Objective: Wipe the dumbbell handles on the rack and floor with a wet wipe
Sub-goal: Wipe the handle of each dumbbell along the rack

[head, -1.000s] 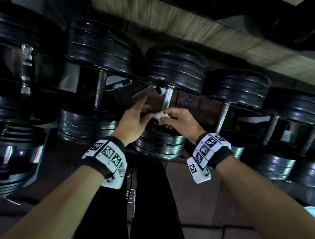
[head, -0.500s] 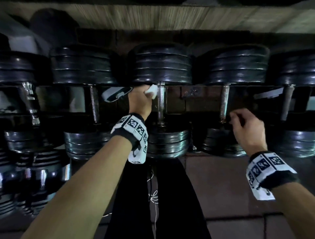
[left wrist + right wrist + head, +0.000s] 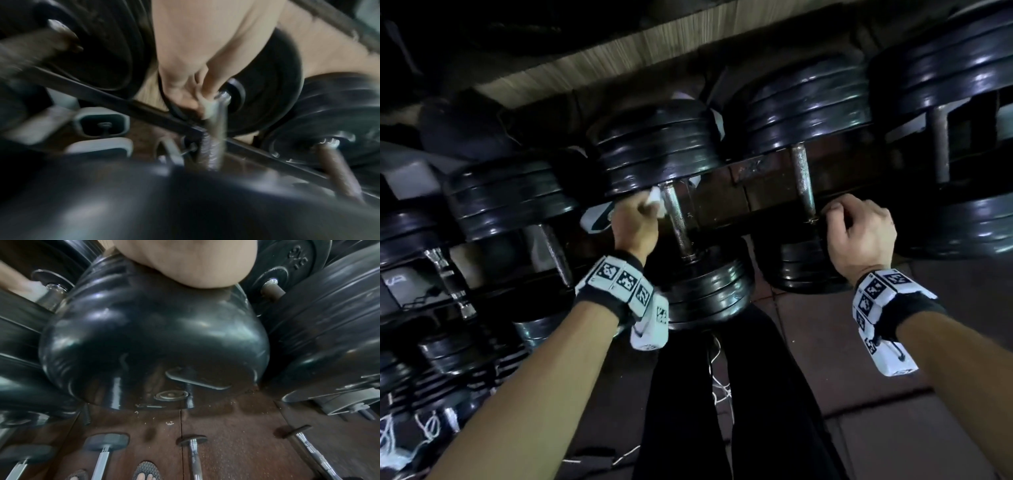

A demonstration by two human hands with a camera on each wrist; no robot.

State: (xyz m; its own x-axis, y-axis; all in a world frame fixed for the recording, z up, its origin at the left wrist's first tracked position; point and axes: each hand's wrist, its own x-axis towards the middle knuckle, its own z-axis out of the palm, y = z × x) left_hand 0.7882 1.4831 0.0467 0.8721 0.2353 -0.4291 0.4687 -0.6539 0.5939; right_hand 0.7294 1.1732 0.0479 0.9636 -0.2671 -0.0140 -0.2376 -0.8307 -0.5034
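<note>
The fingers (image 3: 643, 207) of the left hand (image 3: 635, 226) pinch a small white wet wipe (image 3: 655, 202) and hold it against the far end of a metal dumbbell handle (image 3: 676, 219), just under the black plates (image 3: 657, 154) there. In the left wrist view the wipe (image 3: 209, 105) sits folded between fingertips and bar, right where the bar meets its collar.

The wipe looks thin, soft and limp, so it will bunch or slip unless it is wrapped round the bar and squeezed. The handle is stiff steel, ridged along its middle, and that rough part will likely drag at the damp tissue. A ring-shaped hold round the bar, slid along its length, seems best; pulling hard could tear the wipe. The dumbbell itself looks heavy and should stay put on the rack (image 3: 722, 192) under light rubbing.

The right hand (image 3: 859, 233) is loosely clenched at the near end of the next handle (image 3: 803, 181) to the right. Whether it holds that bar or only rests by it, I cannot tell.

More dumbbells stand to the left and right along the rack. Smaller ones lie on the brown floor (image 3: 226, 426) near the person's sandalled toes (image 3: 147, 473).
</note>
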